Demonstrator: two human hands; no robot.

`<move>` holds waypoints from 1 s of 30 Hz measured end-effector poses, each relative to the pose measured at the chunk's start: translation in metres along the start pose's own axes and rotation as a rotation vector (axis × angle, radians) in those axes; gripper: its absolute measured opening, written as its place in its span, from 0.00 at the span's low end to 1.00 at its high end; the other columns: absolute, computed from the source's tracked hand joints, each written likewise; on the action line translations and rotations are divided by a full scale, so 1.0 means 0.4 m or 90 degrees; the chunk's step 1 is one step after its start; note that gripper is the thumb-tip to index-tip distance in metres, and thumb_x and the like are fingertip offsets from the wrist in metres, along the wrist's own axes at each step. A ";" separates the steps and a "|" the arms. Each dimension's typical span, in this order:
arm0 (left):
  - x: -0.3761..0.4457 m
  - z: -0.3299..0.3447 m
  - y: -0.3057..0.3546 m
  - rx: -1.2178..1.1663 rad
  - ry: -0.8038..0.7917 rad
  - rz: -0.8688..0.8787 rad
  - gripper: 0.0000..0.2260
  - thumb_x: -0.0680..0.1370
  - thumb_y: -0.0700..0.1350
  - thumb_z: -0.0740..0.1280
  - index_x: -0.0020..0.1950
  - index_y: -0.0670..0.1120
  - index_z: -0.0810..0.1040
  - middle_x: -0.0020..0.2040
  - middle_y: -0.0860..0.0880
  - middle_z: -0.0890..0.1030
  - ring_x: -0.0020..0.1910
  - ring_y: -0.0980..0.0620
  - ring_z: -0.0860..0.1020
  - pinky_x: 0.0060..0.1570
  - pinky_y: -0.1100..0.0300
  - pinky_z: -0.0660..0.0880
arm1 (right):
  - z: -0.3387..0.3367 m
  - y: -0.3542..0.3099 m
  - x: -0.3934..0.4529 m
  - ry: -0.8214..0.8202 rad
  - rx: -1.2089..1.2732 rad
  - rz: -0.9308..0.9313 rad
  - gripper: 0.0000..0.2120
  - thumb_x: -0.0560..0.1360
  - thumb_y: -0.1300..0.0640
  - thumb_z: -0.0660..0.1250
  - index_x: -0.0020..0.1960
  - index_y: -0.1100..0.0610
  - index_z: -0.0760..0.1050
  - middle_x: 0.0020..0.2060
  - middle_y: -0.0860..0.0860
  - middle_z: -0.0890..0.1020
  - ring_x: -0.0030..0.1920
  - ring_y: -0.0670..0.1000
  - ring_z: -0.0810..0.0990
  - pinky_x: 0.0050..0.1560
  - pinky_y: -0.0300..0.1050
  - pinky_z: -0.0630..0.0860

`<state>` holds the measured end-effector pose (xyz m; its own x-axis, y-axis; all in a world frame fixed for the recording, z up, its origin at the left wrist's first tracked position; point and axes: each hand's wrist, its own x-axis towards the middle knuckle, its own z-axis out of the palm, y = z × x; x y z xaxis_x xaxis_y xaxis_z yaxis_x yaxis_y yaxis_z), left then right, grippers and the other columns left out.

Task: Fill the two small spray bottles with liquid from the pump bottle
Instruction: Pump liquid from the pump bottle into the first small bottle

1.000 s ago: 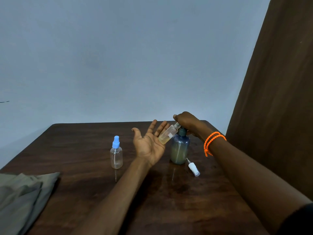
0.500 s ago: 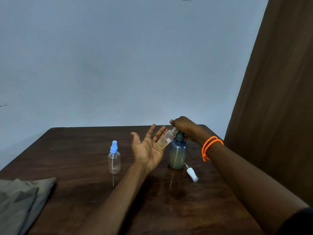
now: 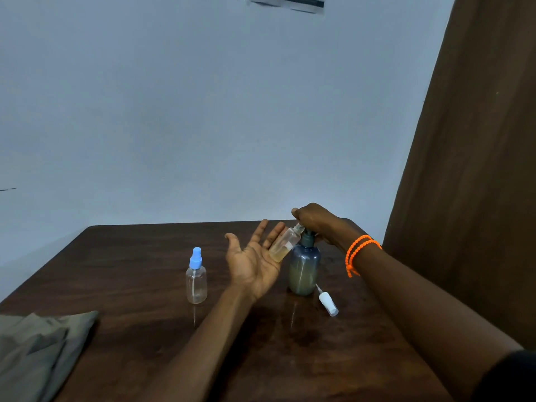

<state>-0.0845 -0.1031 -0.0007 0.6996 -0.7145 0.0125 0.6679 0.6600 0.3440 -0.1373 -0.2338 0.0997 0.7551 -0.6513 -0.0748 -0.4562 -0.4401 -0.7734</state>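
Head cam: open small spray bottle (image 3: pixel 282 244) was tipped up under the pump bottle (image 3: pixel 304 268) spout, mid-fill by the look of it.

Left hand (image 3: pixel 252 264) was the grip here, palm up, fingers straight, the bottle resting across them with its long axis slanting up and right, neck at the spout. Right hand (image 3: pixel 314 220) sat on the pump head, fingers curled over it. That bottle was maybe half full of yellowish liquid; the pump bottle roughly half full. Blue-capped spray bottle (image 3: pixel 196 281), left of the grip on the table (image 3: pixel 130 256), looked empty. White sprayer cap (image 3: pixel 328 303) lay loose, right of it.
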 end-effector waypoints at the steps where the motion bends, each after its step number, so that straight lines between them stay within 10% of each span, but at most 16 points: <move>1: 0.001 0.001 -0.001 0.001 0.001 0.000 0.41 0.78 0.74 0.50 0.75 0.43 0.71 0.68 0.34 0.78 0.68 0.34 0.77 0.70 0.37 0.71 | 0.001 0.001 0.002 0.003 0.003 -0.002 0.12 0.78 0.51 0.59 0.42 0.58 0.72 0.42 0.58 0.79 0.44 0.59 0.79 0.48 0.53 0.78; 30: 0.008 -0.002 0.002 -0.010 0.012 0.000 0.41 0.78 0.73 0.49 0.75 0.42 0.71 0.68 0.33 0.77 0.70 0.34 0.75 0.73 0.37 0.67 | 0.003 0.008 -0.002 0.005 0.062 0.007 0.12 0.80 0.53 0.60 0.41 0.58 0.69 0.37 0.56 0.75 0.37 0.54 0.74 0.39 0.44 0.73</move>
<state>-0.0815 -0.1045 -0.0011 0.7043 -0.7098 -0.0056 0.6714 0.6636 0.3299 -0.1388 -0.2340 0.0964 0.7466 -0.6605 -0.0794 -0.4163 -0.3708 -0.8302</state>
